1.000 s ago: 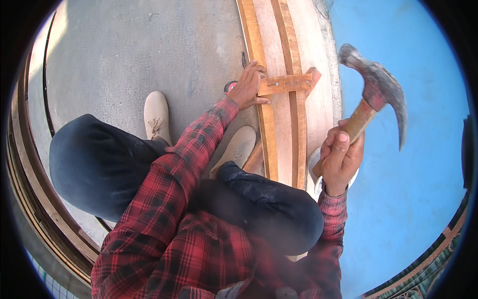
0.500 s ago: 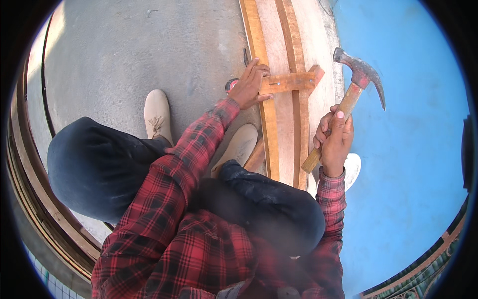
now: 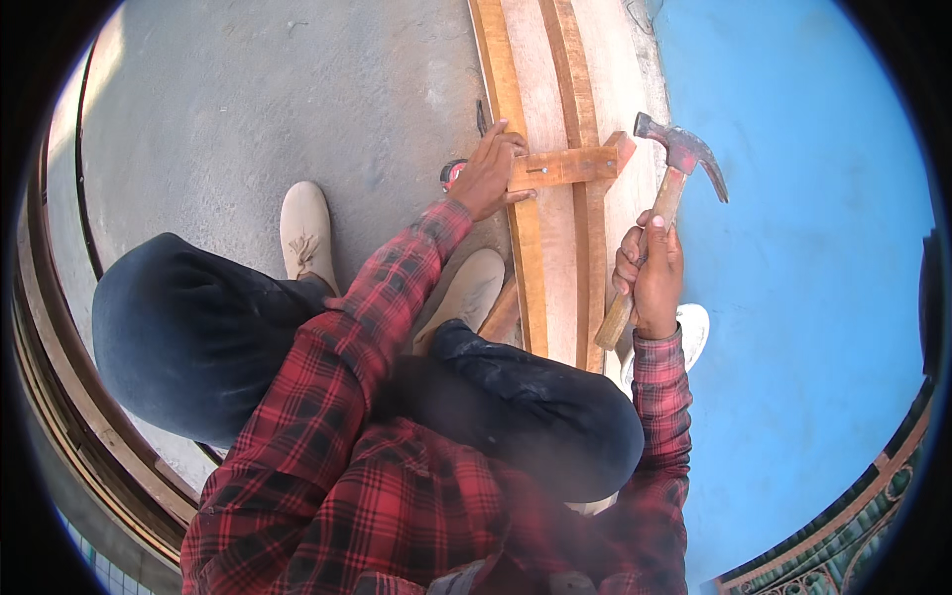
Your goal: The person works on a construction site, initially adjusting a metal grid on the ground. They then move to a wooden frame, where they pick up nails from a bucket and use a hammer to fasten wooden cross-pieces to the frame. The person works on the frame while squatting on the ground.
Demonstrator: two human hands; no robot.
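Left fingers (image 3: 510,142) straddle the crosspiece (image 3: 575,166) at its edge beside broad floor (image 3: 377,119).

You wore a long-sleeved plaid shirt (image 3: 426,486), red crossed with black bands and thin pale lines. Its left sleeve (image 3: 307,377) was loose and creased around the elbow, narrowing toward the wrist; the right sleeve (image 3: 662,407) bore the same checks. Your left hand (image 3: 486,174) and right hand (image 3: 654,278) were bare. Your trousers (image 3: 169,337) were dark navy, rounded over the knees, with faint pale smudges on the right leg. Your shoes (image 3: 306,223) were beige with rounded toes, the left one carrying a small tasselled tie.
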